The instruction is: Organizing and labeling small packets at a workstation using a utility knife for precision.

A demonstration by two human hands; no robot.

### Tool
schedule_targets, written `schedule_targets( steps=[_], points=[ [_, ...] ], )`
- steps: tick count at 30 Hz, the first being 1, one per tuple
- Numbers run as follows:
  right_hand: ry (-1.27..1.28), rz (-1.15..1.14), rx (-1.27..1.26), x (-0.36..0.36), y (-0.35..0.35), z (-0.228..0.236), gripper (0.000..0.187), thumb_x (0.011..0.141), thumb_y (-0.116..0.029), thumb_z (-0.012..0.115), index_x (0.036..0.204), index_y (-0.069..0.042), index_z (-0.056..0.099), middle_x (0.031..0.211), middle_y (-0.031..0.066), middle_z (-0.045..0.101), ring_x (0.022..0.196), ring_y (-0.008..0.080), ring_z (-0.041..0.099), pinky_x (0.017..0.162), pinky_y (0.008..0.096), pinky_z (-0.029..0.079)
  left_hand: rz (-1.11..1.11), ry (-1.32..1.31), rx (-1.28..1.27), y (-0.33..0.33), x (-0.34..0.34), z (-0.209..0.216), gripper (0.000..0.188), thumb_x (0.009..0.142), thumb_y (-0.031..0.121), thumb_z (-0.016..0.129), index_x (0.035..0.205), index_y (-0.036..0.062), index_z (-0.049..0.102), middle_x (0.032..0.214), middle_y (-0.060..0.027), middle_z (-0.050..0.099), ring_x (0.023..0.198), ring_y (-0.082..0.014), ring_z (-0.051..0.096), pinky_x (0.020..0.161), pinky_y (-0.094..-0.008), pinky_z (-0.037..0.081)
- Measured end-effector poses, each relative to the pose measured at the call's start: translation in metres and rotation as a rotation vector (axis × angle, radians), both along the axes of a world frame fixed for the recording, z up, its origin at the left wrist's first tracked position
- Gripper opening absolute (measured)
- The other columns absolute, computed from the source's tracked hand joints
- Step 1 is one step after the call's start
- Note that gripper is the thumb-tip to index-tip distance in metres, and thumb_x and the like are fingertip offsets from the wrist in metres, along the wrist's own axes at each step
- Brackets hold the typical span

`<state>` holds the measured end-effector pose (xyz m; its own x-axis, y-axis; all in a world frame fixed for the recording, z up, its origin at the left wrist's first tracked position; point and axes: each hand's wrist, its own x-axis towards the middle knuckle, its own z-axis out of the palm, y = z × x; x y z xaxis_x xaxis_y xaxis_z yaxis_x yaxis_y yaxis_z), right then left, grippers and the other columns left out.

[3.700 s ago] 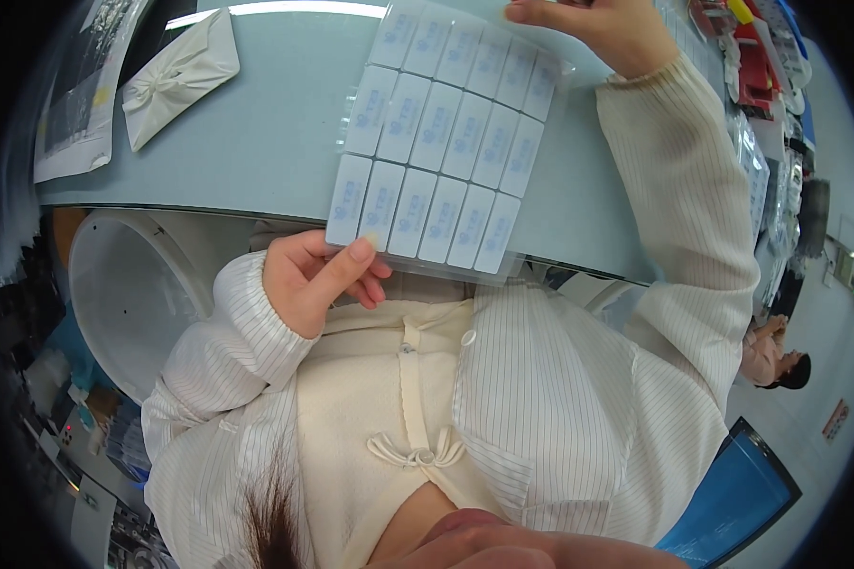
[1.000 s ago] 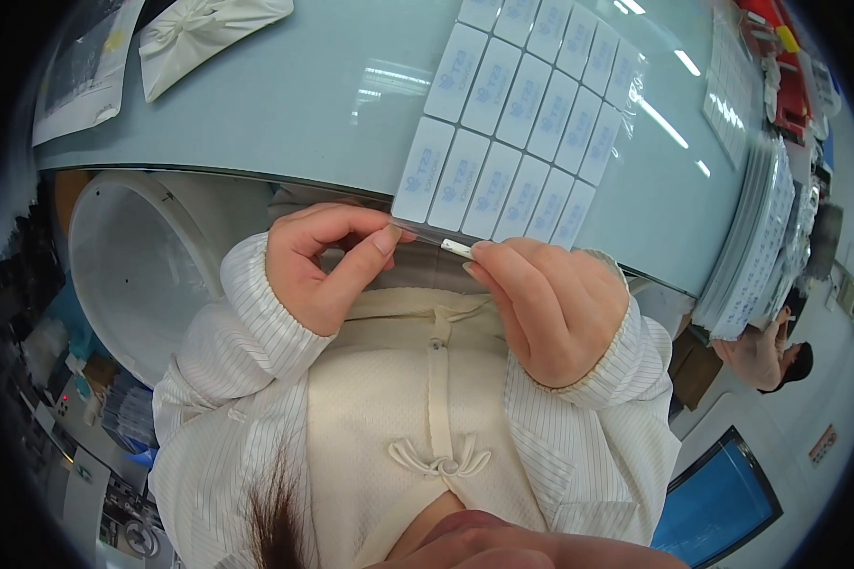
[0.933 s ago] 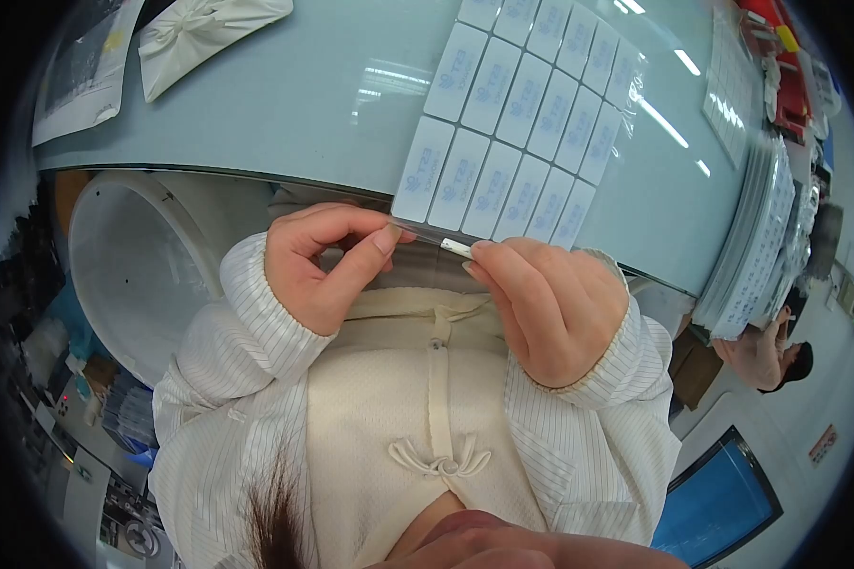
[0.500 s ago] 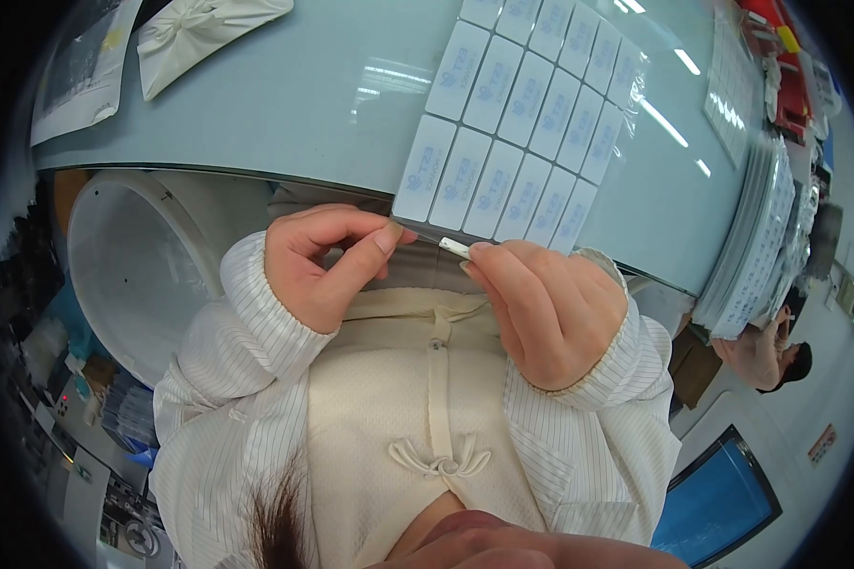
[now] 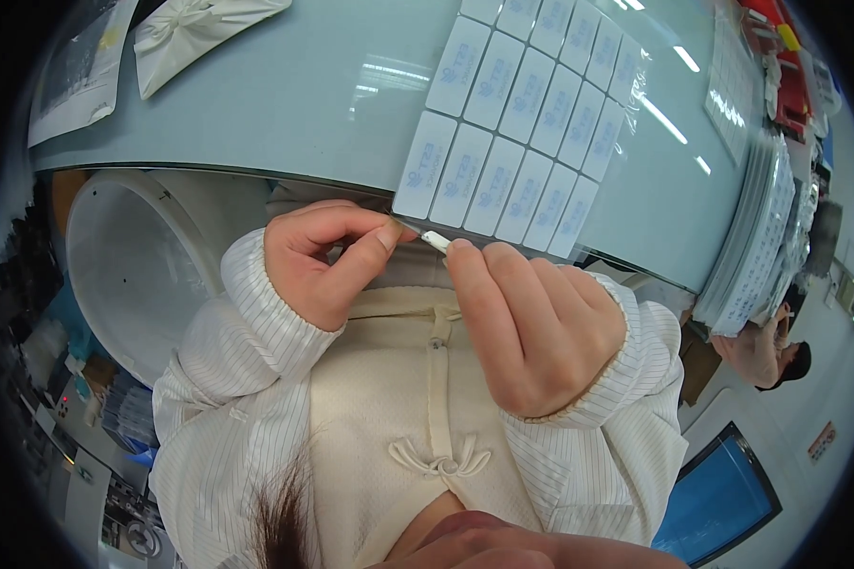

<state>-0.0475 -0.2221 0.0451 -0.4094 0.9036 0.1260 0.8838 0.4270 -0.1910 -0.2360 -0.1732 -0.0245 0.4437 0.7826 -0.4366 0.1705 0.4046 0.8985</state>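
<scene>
Between the thumb and fingers of my right hand is a small white stick-like piece, its end pointing left. My left hand is closed in a pinch beside it, at the near left corner of the sheet of cards. Something thin and greyish shows between the left fingertips and the white piece; its kind I cannot make out. Rows of white rectangles with pale blue print make up the sheet, and its near edge reaches past the table's edge.
Below the table's front edge on the left stands a translucent white bin. A white wrapped bundle and a clear bag lie at the far left. Stacked plastic-covered sheets sit at the right, where another person is farther off.
My right hand has moved slightly left, bringing the white piece closer to my left fingertips. The left hand has stayed nearly still.
</scene>
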Motion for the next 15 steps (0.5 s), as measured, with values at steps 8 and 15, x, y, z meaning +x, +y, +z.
schedule_targets(
  steps=[8,15],
  points=[
    [0.008,0.01,-0.016,-0.001,0.005,-0.007,0.039,0.062,-0.003,0.064,0.099,0.007,0.064,0.079,0.0114,0.062,0.06,0.0164,0.06,0.049,0.0254,0.044,-0.002,0.027,0.014,0.0,0.0,0.003,0.012,0.088,0.006,0.061,0.09,0.0006,0.072,0.077,-0.0028,0.066,0.063,-0.0051,0.053,0.056,-0.02,0.042],
    [0.113,0.044,0.14,0.006,0.004,-0.021,0.032,0.062,-0.009,0.062,0.09,0.006,0.065,0.075,0.0083,0.057,0.052,0.0105,0.046,0.042,0.0222,0.032,0.011,0.007,-0.082,-0.004,-0.002,-0.001,0.012,0.088,0.007,0.064,0.097,-0.0019,0.067,0.086,-0.0038,0.068,0.074,-0.0067,0.057,0.067,-0.021,0.047]
  ],
)
